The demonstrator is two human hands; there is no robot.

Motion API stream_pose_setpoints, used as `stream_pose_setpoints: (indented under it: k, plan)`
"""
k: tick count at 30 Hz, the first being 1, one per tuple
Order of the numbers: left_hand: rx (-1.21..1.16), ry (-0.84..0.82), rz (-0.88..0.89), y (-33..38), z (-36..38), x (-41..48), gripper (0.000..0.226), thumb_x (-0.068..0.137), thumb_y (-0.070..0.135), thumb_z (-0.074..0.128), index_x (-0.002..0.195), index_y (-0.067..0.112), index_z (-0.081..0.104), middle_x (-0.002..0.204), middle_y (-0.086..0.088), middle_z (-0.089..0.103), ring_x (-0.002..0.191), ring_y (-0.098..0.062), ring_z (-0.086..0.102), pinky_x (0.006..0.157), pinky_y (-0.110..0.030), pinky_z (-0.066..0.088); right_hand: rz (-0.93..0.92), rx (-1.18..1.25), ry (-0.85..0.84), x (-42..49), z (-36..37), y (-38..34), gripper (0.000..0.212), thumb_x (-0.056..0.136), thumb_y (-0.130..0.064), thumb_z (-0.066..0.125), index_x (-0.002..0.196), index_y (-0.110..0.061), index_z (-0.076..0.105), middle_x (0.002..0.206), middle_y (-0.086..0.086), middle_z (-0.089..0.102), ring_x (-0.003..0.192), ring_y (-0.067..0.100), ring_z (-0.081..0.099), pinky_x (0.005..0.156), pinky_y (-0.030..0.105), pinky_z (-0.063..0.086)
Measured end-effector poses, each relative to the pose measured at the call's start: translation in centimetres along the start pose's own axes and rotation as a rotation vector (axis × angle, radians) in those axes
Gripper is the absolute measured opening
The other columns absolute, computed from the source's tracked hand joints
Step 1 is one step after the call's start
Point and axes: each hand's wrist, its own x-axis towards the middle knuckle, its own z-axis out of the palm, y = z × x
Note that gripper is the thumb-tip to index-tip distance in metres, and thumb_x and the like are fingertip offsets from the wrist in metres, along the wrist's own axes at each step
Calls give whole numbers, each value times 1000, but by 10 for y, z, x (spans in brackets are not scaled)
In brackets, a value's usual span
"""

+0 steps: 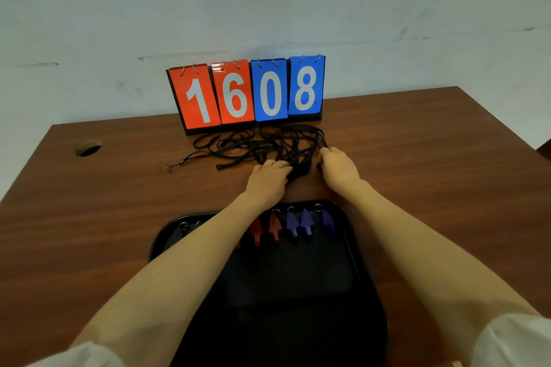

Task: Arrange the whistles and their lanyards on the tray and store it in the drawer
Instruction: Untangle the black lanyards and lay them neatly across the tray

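My left hand [268,177] and right hand [338,165] grasp tangled black cord lanyards [253,143] at twelve o'clock from the black plastic tray [156,243]; I'd separate strands slowly.

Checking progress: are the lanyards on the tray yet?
No, the lanyards lie tangled on the table beyond the tray, gripped by the left hand and right hand.

The lanyards [262,143] and tray [298,277] are black, the whistles [274,228] red and blue, the table [119,217] wood-grained brown.
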Motion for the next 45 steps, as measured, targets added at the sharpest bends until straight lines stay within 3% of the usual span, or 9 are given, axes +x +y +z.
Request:
stream_pose_setpoints:
  k: [10,20,23,25,27,30,35,40,45]
  plan:
    - [-61,-79,-173,-13,-30,-26,45,98,22,45,142,13,36,152,-11,24,138,-33,26,109,-46,31,-30,526,256,-25,-69,-19,19,97,-8,44,102,-11,63,109,4,57,89,11,54,77,17,42]
    - [-855,431,-57,57,-161,-53,68,94,20,55,149,12,17,152,-7,29,133,-27,40,110,-40,37,-349,865,356,-69,-200,-99,17,95,-8,50,100,-16,64,92,3,66,73,5,64,68,11,49]
    - [-1051,498,-102,63,-197,-55,61,95,19,54,147,16,22,143,-7,42,116,-31,56,84,-32,54,-440,933,365,-83,-227,-113,25,94,-1,48,99,-20,63,94,-2,67,83,11,66,78,19,51]
    - [-963,557,-74,60,-215,-60,34,97,21,50,129,12,47,119,-9,59,78,-20,64,57,-20,48,-468,984,380,-91,-241,-118,32,93,2,44,100,-23,64,99,-1,69,91,15,67,84,23,53]
    - [-883,640,-49,55,-228,-68,20,96,20,50,106,6,60,91,-8,64,58,-10,56,59,-21,44,-488,1078,387,-99,-252,-120,35,93,4,41,99,-23,64,100,2,69,90,17,67,83,24,54]
    - [-811,708,-75,42,-247,-80,19,95,17,52,99,2,63,80,-6,62,57,-15,56,55,-12,45,-499,1188,444,-107,-267,-123,38,93,9,37,93,-18,64,92,3,67,82,13,65,81,21,53]
    - [-615,673,-130,13,-263,-98,19,94,19,54,103,6,65,88,-8,66,72,-22,62,74,-33,50,-450,1305,548,-115,-283,-125,39,92,11,35,89,-17,63,88,2,65,77,12,62,81,20,54]
    - [-798,686,-89,8,-270,-111,19,94,14,53,105,2,63,86,-9,65,68,-18,62,73,-27,54,-233,1137,379,-106,-268,-129,34,90,9,39,112,-10,57,113,13,61,88,16,61,86,30,52]
    - [-1110,632,-44,10,-269,-113,17,95,3,46,100,1,62,89,-11,65,77,-19,66,75,-21,57,-149,909,-107,-110,-222,-136,81,83,-7,70,146,-23,21,136,9,37,96,23,62,78,33,55]
